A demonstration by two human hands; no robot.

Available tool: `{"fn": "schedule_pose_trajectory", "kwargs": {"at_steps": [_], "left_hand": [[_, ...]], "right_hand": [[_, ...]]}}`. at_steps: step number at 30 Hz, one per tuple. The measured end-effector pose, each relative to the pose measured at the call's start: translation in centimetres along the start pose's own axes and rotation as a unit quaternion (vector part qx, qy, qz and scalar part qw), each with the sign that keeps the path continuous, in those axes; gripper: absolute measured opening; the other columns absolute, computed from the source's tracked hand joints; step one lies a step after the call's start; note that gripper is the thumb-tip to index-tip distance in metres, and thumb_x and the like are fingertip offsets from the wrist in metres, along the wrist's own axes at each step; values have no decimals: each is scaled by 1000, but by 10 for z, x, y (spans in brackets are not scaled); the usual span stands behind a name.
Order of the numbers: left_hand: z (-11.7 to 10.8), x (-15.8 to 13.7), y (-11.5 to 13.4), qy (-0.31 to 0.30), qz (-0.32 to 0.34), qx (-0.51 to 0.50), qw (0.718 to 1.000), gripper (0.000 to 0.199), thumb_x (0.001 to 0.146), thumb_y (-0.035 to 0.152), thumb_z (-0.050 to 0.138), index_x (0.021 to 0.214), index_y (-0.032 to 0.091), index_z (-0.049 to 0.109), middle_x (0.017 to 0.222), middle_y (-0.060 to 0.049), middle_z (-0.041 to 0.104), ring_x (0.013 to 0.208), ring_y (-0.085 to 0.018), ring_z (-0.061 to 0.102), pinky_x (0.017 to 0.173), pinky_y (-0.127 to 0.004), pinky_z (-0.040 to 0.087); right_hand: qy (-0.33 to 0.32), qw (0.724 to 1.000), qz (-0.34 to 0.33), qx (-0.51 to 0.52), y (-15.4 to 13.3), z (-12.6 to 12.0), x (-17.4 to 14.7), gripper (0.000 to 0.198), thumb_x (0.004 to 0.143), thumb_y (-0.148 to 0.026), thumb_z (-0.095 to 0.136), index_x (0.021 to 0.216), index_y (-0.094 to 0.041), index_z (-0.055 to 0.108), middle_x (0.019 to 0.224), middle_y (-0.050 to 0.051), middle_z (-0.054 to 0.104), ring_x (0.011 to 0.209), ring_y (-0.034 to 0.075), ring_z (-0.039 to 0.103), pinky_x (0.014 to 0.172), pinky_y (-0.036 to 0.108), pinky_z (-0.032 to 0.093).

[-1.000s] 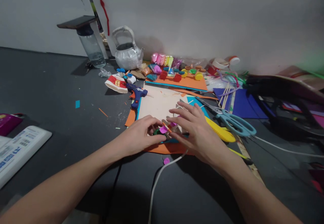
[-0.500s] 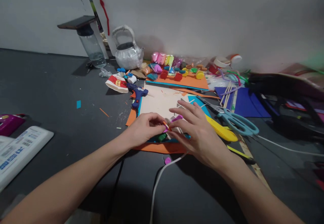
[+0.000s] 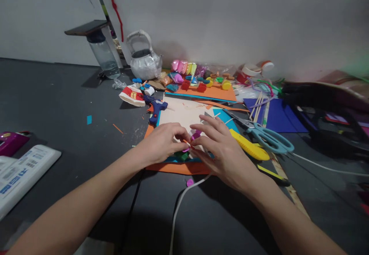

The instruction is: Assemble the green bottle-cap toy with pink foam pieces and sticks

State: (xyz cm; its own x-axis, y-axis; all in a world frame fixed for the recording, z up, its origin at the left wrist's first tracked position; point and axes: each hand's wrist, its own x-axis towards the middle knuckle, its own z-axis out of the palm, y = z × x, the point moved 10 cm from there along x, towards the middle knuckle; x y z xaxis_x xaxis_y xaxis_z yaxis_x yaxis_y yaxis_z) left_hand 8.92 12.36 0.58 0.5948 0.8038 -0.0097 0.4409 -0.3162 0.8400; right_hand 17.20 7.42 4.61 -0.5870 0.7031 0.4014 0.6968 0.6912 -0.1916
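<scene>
Over the pale sheet (image 3: 181,111), my left hand (image 3: 161,143) is closed in a pinch on a small orange strip (image 3: 186,143), its thumb and forefinger at one end. My right hand (image 3: 223,151) meets it from the other side, thumb and forefinger closed at the strip's other end, the remaining fingers stretched out. Purple pieces (image 3: 196,134) show between the hands, partly covered by fingers. Beneath the left fingertips lies a green piece (image 3: 182,156); its exact kind is hidden. A small purple disc (image 3: 189,182) lies on the table nearer to me.
A blue glue gun (image 3: 157,108) lies left of the hands. To the right are a yellow cutter (image 3: 250,146), blue-handled scissors (image 3: 271,138) and a white cable (image 3: 180,201). Behind stand a kettle (image 3: 145,63), a water bottle (image 3: 105,57) and wheeled models on orange card (image 3: 213,93).
Both hands stay together at the small strip, with the left fingers shifted slightly. The whole view has moved a little.
</scene>
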Motion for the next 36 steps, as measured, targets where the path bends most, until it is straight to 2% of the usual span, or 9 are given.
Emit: {"fn": "schedule_pose_trajectory", "kwargs": {"at_steps": [5,11,16,19,23,27,29,32,36], "left_hand": [[-3,-2,21,-17,63,100,993,8,86,13,64,85,15,71,92,-4,65,93,-21,57,87,-35,39],[6,-7,29,-41,106,234,966,10,92,19,61,91,14,70,95,-6,66,95,-22,59,88,-37,41],[1,-7,23,-12,102,205,973,11,92,22,62,88,15,69,93,-4,67,92,-20,59,87,-34,42],[-7,-7,21,17,85,165,982,11,92,23,62,88,16,70,92,-3,67,90,-19,60,83,-32,43],[-11,-10,10,-4,21,70,997,16,93,26,58,92,18,72,93,-2,70,85,-16,62,78,-29,46],[-19,-18,-1,-24,-25,12,999,26,95,35,52,104,20,71,108,-3,70,94,-18,64,83,-30,47],[-16,-22,-9,-57,-36,27,997,34,89,47,61,111,23,68,109,-3,69,95,-20,62,83,-31,47],[-7,-25,-11,-71,-1,117,991,53,72,48,79,115,22,63,114,-5,63,106,-25,57,90,-37,45],[4,-26,-8,-22,32,175,984,43,73,37,79,107,16,61,107,-9,60,103,-27,54,88,-38,45]], "right_hand": [[3,1000,-8,9,-2,-2,-1,6,93,-21,58,95,-19,64,123,11,65,136,35,43,111,66,37],[-3,1000,-15,4,-6,1,0,6,93,-19,57,91,-19,63,122,13,66,137,34,43,112,65,36],[2,1000,-6,19,-3,-3,-2,9,93,-24,59,100,-20,63,124,12,65,137,32,43,113,62,36],[41,998,24,44,9,-12,-4,19,93,-27,59,111,-20,60,126,13,65,130,29,51,108,56,43],[83,993,72,49,27,-17,-8,17,93,-28,59,107,-19,62,117,14,68,112,27,63,95,49,52],[83,992,77,55,31,-16,-8,12,93,-26,59,103,-20,63,111,12,71,108,26,65,93,47,52],[84,992,79,52,31,-16,-8,11,94,-26,58,101,-21,63,108,11,72,104,25,67,90,45,53],[84,992,79,45,29,-18,-9,10,94,-27,57,100,-21,63,101,9,73,97,24,68,85,43,54],[81,994,62,29,23,-19,-7,12,94,-27,56,101,-21,64,99,8,74,93,24,69,82,41,54]]}}
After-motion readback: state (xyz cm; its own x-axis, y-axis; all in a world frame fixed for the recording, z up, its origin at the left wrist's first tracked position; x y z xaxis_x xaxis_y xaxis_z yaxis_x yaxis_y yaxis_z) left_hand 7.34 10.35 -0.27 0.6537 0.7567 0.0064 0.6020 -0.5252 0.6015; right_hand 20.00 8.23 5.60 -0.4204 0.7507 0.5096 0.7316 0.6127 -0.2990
